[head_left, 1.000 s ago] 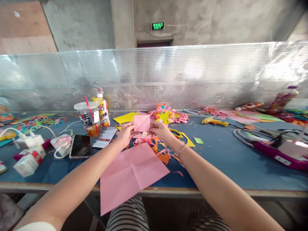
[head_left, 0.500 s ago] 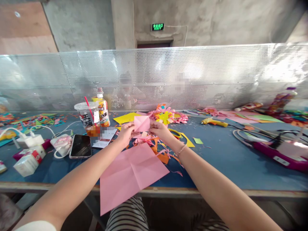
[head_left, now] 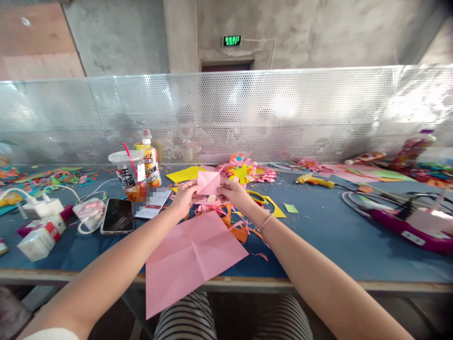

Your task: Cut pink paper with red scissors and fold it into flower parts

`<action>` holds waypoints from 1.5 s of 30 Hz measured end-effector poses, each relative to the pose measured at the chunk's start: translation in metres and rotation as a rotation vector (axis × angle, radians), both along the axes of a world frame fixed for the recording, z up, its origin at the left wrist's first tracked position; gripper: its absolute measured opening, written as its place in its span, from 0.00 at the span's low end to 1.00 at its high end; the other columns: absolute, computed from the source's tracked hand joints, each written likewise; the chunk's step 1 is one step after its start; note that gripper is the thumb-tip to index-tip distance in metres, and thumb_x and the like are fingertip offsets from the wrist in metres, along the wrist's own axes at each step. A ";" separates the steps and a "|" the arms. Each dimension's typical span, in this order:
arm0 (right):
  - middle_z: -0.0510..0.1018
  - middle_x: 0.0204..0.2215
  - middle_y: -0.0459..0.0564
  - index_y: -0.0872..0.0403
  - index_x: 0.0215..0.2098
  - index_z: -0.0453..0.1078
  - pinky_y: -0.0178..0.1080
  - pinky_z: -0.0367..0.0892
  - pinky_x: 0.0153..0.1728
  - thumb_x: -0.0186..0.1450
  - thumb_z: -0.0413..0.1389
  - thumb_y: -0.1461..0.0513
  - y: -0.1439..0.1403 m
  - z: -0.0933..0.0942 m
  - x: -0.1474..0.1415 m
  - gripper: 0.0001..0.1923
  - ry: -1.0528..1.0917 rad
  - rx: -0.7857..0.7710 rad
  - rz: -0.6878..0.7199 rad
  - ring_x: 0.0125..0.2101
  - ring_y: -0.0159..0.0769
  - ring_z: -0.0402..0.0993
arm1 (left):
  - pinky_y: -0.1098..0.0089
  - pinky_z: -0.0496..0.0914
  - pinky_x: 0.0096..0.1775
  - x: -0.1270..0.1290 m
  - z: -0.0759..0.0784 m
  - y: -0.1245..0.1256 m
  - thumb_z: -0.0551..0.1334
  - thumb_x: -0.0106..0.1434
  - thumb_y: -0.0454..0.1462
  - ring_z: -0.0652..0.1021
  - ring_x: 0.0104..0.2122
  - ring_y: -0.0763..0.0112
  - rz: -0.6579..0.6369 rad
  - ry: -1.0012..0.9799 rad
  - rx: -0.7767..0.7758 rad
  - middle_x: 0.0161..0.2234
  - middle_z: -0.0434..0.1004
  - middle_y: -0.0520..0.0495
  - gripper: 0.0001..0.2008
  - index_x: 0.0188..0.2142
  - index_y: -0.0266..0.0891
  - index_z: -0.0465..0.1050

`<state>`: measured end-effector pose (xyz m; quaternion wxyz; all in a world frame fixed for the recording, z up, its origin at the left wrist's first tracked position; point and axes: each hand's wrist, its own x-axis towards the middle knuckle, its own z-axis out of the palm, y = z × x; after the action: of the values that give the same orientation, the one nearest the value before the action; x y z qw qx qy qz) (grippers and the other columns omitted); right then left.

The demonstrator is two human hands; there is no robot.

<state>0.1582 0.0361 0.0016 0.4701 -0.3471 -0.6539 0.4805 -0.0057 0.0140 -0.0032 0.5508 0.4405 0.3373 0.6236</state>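
Observation:
Between my hands a small creased square of pink paper [head_left: 208,182] is held upright above the table. My left hand [head_left: 184,198] pinches its left edge, and my right hand [head_left: 232,192] grips the lower right edge. Below them lies a larger pink paper sheet [head_left: 196,257] with crossing fold lines; one corner hangs over the table's front edge. Pink and orange paper scraps [head_left: 238,231] are heaped under and beside my hands. Just behind sit paper flowers [head_left: 243,173], one with a yellow middle. Yellow-handled scissors [head_left: 257,197] lie partly hidden by my right forearm.
Left on the blue table [head_left: 318,236] are a phone [head_left: 118,216], chargers [head_left: 90,212], a cup with a straw [head_left: 128,172] and a bottle [head_left: 152,163]. A yellow glue gun [head_left: 314,180] and a purple power strip [head_left: 406,231] lie right. A perforated metal screen [head_left: 318,113] stands behind.
Both hands stay on the small pink paper, with my right fingers shifted very slightly left and down its edge. The view has moved a little; more of my right knee shows.

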 end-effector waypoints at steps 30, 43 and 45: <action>0.70 0.24 0.45 0.55 0.27 0.68 0.34 0.68 0.30 0.53 0.49 0.64 -0.011 0.005 0.000 0.06 0.320 -0.218 0.247 0.25 0.27 0.68 | 0.68 0.72 0.28 0.000 0.004 -0.010 0.57 0.49 0.34 0.75 0.24 0.69 -0.164 0.033 0.006 0.27 0.74 0.45 0.07 0.27 0.33 0.71; 0.70 0.22 0.42 0.54 0.39 0.65 0.32 0.65 0.25 0.49 0.58 0.63 -0.003 -0.002 -0.001 0.18 0.042 0.074 0.005 0.21 0.25 0.66 | 0.69 0.73 0.30 0.002 -0.001 -0.006 0.60 0.50 0.28 0.77 0.25 0.70 -0.070 0.178 0.068 0.29 0.72 0.48 0.17 0.40 0.37 0.63; 0.69 0.21 0.42 0.55 0.39 0.65 0.32 0.65 0.25 0.49 0.57 0.63 -0.003 -0.002 -0.001 0.17 0.030 0.102 -0.006 0.21 0.26 0.66 | 0.69 0.73 0.31 0.002 0.001 -0.007 0.59 0.50 0.27 0.77 0.25 0.69 -0.077 0.174 0.059 0.30 0.72 0.47 0.15 0.39 0.35 0.63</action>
<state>0.1574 0.0331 -0.0001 0.4984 -0.3173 -0.6693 0.4504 -0.0034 0.0068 -0.0023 0.5300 0.5215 0.3481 0.5709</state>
